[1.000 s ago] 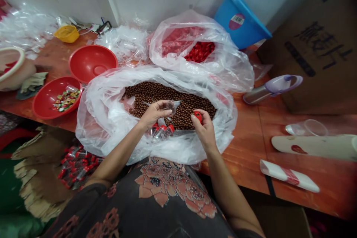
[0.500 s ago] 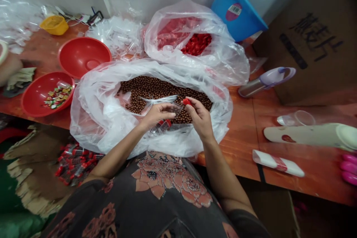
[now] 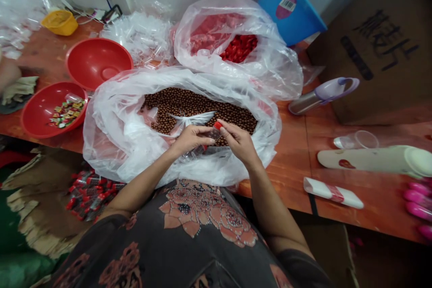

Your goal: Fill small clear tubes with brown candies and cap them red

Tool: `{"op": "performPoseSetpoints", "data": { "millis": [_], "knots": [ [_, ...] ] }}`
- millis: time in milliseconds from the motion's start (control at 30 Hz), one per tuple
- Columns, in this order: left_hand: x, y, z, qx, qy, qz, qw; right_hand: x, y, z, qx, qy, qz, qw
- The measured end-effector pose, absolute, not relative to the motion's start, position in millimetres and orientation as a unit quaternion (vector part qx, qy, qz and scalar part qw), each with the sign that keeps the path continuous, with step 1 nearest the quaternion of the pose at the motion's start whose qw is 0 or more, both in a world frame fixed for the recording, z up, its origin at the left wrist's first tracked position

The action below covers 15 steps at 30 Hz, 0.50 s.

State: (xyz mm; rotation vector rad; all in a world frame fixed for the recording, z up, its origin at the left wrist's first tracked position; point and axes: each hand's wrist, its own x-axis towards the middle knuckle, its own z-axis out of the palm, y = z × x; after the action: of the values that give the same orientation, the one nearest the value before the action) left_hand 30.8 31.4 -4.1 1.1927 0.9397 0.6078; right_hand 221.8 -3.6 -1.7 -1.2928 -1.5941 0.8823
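The left hand (image 3: 189, 139) is pinching a small clear container (image 3: 212, 134) between thumb and fingers, while the right hand (image 3: 241, 142) is pinching 1 red cap (image 3: 218, 124) right at the container's end. Whether cap and container are touching is hard to tell, and the fingers are hiding how full the container is. Both pieces are hovering over an open plastic bag (image 3: 111, 112) that is holding many brown balls (image 3: 194, 102).

The step in hand appears to be capping, with the 2 hands working close together. Seating the cap would be calling for a square line-up with the opening and a firm, even push, the left fingers bracing the thin-looking wall without squashing it.

Behind, another plastic bag (image 3: 273, 74) is holding more red caps (image 3: 240, 48). At the lower left, red-topped containers (image 3: 89, 195) are lying heaped beside torn cardboard (image 3: 25, 213), below the table (image 3: 293, 148).
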Motion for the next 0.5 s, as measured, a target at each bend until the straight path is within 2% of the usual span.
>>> {"op": "performPoseSetpoints", "data": {
  "millis": [200, 500],
  "knots": [
    [34, 27, 3, 0.520, 0.418, 0.294, 0.685, 224, -8, 0, -0.508, -0.672, 0.321, 0.433],
    [29, 32, 9, 0.452, 0.407, 0.296, 0.737, 226, -7, -9, -0.483, -0.781, 0.205, 0.338]
  ]
}}
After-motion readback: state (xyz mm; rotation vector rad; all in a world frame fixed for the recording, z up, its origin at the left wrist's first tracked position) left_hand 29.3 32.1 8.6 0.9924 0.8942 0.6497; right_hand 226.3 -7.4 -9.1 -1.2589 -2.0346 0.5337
